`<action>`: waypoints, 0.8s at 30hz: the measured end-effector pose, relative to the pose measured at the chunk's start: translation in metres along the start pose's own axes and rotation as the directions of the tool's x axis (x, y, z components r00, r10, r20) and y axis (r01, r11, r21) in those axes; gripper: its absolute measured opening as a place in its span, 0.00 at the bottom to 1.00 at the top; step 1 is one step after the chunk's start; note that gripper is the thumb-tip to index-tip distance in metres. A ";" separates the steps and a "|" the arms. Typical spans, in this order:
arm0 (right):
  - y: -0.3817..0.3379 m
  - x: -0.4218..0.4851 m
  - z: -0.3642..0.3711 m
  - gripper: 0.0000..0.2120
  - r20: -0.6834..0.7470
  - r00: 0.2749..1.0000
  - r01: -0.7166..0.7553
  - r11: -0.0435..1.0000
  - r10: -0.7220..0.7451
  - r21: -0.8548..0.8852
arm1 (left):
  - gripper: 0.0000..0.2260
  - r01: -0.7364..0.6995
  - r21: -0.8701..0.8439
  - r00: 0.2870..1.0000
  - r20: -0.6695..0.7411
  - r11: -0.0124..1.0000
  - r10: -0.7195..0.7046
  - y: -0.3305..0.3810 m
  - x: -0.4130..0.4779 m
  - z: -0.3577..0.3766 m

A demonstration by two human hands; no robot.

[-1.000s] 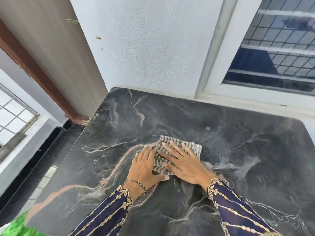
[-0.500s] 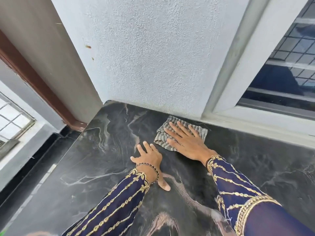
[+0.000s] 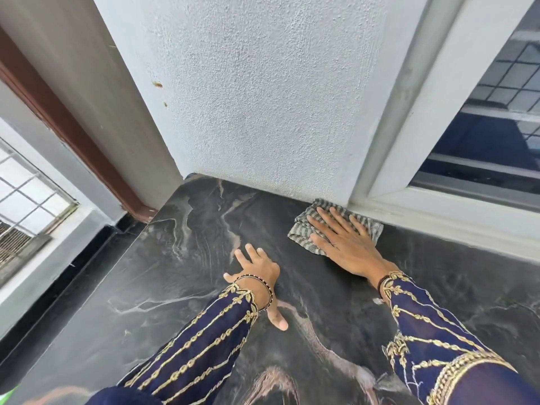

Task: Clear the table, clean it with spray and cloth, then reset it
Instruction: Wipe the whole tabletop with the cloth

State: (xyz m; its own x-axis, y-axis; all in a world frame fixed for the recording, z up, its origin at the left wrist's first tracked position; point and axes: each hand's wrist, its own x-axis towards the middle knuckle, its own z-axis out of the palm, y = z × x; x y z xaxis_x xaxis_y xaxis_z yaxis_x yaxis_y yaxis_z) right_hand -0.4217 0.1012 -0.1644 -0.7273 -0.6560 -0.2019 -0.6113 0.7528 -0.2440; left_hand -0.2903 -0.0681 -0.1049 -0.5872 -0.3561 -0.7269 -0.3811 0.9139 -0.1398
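Dark marbled table point(image 3: 181, 287) is sitting pushed against a textured white wall point(image 3: 263, 97), with a window frame point(image 3: 409, 171) running along the right part of its far edge and a brown door frame point(image 3: 67, 135) off its far left corner.

Head view, the only one:
- Right hand point(image 3: 347, 244) is lying flat, fingers spread, palm pressing the striped cloth point(image 3: 304, 232) down. Not gripping it, just pinning it to the surface.
- Cloth is sitting at the table's far edge, touching the base of the wall and the window sill line, roughly mid-edge.
- Left hand point(image 3: 260, 273) is open too, palm down on bare tabletop, nearer the middle, apart from the cloth. Looks like it is bracing the lean-in.
- Both embroidered navy sleeves point(image 3: 190, 355) are reaching in from the near edge.

Progress, my read:
- Clearing is looking done: nothing is standing on any visible part of the table.
- Spray bottle is not showing anywhere in frame, so I cannot confirm the spraying; no obvious wet patches either, though the marble veining is hiding a lot.
- Wiping is underway, and the cloth is working the far edge.
- Far right and near areas of the table are partly out of frame, so I cannot tell whether they are wiped.
- Reset is not started: none of the items to go back are in sight.
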 end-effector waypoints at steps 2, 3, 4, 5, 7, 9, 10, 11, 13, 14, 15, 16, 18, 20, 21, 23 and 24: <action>0.020 -0.018 -0.001 0.26 0.002 0.999 -0.039 0.999 0.039 0.000 | 0.62 0.017 -0.001 1.000 -0.008 1.000 -0.017 0.001 0.004 0.001; 0.028 -0.025 -0.002 0.26 0.005 0.998 -0.058 0.998 0.058 -0.002 | 0.62 0.011 0.022 1.000 -0.018 1.000 -0.010 0.002 0.005 0.001; 0.032 -0.029 -0.002 0.26 0.006 0.997 -0.077 0.997 0.077 -0.003 | 0.63 -0.003 0.059 1.000 -0.028 0.998 0.004 0.002 0.006 0.002; 0.033 -0.030 -0.002 0.26 0.004 0.996 -0.094 0.996 0.094 -0.005 | 0.63 -0.016 0.092 0.999 -0.036 0.996 0.020 0.002 0.007 0.002; 0.029 -0.032 0.000 0.26 -0.003 0.993 -0.117 0.993 0.117 0.005 | 0.61 -0.028 0.135 0.999 -0.040 0.990 0.034 0.002 0.005 0.003; 0.022 -0.037 0.004 0.27 -0.011 0.991 -0.137 0.990 0.137 0.020 | 0.54 -0.040 0.093 0.998 -0.046 0.995 0.044 0.001 0.003 0.003; 0.018 -0.040 0.006 0.27 -0.019 0.990 -0.140 0.990 0.141 0.014 | 0.46 -0.051 0.003 0.996 -0.079 0.999 0.051 -0.001 0.002 0.001; 0.015 -0.047 0.010 0.28 -0.022 0.990 -0.142 0.990 0.142 0.002 | 0.37 -0.069 -0.102 0.991 -0.125 0.992 0.056 -0.004 0.001 0.002; 0.007 -0.061 0.018 0.28 -0.029 0.990 -0.136 0.991 0.136 -0.008 | 0.28 -0.111 -0.159 0.976 -0.205 0.981 0.077 -0.008 -0.001 0.001; 0.002 -0.068 0.022 0.28 -0.034 0.991 -0.126 0.992 0.126 -0.009 | 0.29 -0.110 -0.131 0.975 -0.207 0.985 0.081 -0.008 -0.004 -0.001; -0.004 -0.076 0.026 0.28 -0.039 0.992 -0.118 0.993 0.118 -0.010 | 0.34 -0.095 -0.091 0.981 -0.177 0.991 0.078 -0.007 -0.008 -0.001; -0.010 -0.086 0.031 0.28 -0.043 0.993 -0.112 0.994 0.112 -0.013 | 0.42 -0.079 -0.040 0.988 -0.136 0.996 0.073 -0.004 -0.015 0.000; -0.025 -0.105 0.038 0.27 -0.049 0.994 -0.100 0.995 0.099 -0.015 | 0.54 -0.102 0.014 0.986 -0.133 0.995 0.102 -0.007 -0.023 0.005; -0.042 -0.124 0.048 0.27 -0.059 0.994 -0.094 0.996 0.093 -0.012 | 0.55 -0.210 -0.026 0.943 -0.268 0.977 0.196 -0.018 -0.029 0.019; -0.052 -0.137 0.052 0.27 -0.061 0.994 -0.090 0.996 0.089 -0.011 | 0.52 -0.275 -0.033 0.897 -0.368 0.961 0.244 -0.024 -0.034 0.032; -0.071 -0.161 0.062 0.27 -0.058 0.995 -0.077 0.997 0.077 0.001 | 0.39 -0.355 0.002 0.793 -0.530 0.935 0.302 -0.033 -0.049 0.066; -0.081 -0.173 0.067 0.27 -0.055 0.996 -0.069 0.998 0.069 0.007 | 0.34 -0.390 -0.012 0.754 -0.579 0.921 0.311 -0.035 -0.056 0.087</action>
State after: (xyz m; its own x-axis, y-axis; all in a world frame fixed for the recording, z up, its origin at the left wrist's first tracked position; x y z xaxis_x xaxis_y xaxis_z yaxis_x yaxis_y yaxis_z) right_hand -0.2255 0.1505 -0.1728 -0.7838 -0.5985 -0.1656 -0.5578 0.7958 -0.2359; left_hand -0.1815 -0.0633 -0.1178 -0.9745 -0.0968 -0.2025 -0.1310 0.9779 0.1629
